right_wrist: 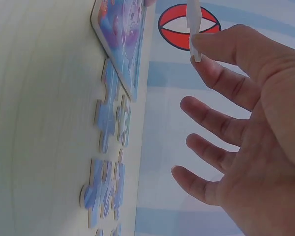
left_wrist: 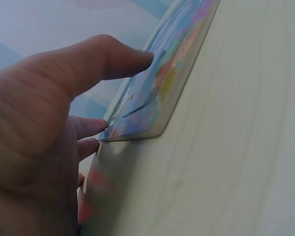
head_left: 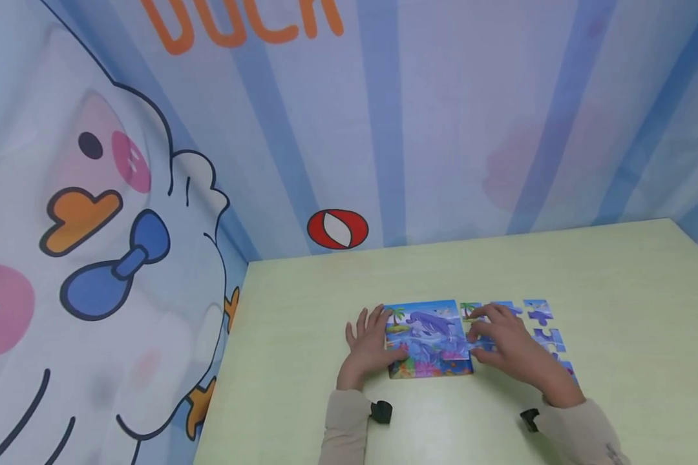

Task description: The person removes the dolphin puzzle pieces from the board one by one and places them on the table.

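Observation:
A dolphin picture puzzle board (head_left: 424, 368) lies flat on the table. At its left edge my left hand (head_left: 368, 349) rests, fingers spread along the border and thumb (left_wrist: 123, 59) reaching over the picture. Between thumb and index finger my right hand (head_left: 508, 345) pinches a puzzle piece (right_wrist: 194, 29), seen edge-on in the right wrist view. In the head view this piece (head_left: 455, 349) appears over the right part of the board. The other fingers of that hand are apart from it. Part of the loose pieces is hidden beneath the right hand in the head view.
Several loose puzzle pieces (head_left: 538, 310) lie to the right of the board, more of them (right_wrist: 105, 191) showing in the right wrist view. The pale table (head_left: 291, 336) meets a striped cloth backdrop (head_left: 442, 129) behind and a duck-printed cloth (head_left: 169, 361) at the left.

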A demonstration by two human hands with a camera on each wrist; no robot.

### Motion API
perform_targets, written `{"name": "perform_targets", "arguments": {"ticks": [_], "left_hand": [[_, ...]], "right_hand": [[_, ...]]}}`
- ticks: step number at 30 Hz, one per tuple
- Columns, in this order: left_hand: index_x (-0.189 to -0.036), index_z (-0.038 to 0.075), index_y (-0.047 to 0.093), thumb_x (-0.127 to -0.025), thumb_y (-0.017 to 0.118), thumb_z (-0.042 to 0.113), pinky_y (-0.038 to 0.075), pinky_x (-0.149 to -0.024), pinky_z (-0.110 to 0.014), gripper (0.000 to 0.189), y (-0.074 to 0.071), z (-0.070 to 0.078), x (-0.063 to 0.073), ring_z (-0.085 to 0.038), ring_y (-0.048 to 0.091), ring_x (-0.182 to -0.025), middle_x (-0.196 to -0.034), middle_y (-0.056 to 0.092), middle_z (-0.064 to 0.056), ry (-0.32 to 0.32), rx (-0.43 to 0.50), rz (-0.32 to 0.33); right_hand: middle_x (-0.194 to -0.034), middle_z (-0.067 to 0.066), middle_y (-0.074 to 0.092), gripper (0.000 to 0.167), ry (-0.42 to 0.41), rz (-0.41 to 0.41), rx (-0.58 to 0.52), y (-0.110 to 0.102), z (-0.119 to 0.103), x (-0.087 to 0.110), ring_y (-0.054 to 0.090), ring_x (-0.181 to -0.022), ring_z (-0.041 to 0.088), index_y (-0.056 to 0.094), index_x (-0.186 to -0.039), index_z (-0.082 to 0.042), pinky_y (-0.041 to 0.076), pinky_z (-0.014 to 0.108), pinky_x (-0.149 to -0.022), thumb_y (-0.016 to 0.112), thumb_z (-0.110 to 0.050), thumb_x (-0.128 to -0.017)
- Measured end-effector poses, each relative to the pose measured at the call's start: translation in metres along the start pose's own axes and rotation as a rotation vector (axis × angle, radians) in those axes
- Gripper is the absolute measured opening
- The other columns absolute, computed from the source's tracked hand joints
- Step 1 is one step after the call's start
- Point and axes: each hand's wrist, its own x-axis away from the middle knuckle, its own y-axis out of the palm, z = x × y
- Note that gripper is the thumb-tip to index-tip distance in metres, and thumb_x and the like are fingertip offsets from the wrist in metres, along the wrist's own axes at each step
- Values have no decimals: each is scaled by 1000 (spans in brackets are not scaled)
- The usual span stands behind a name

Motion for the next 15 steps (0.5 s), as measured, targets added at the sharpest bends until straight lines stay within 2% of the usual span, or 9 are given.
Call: {"name": "perform_targets", "arguments": {"ticks": [6,15], "left_hand": [[-156,11,36,-82,79,41,-1,-113,-70,91,-1,0,0,-40,8,-152,-164,25,-12,4,-11,6],[-156,11,36,-81,79,39,-1,-113,-70,91,-1,2,0,-40,8,-151,-164,26,-12,-1,-27,3]], "right_hand": [[-123,18,58,22,12,15,-3,-8,4,8,44,-120,47,66,-85,-22,39,69,-86,81,-7,-83],[-123,20,58,25,4,51,27,-17,13,21,43,-120,49,65,-85,-22,37,72,-87,84,-6,-79]]}}
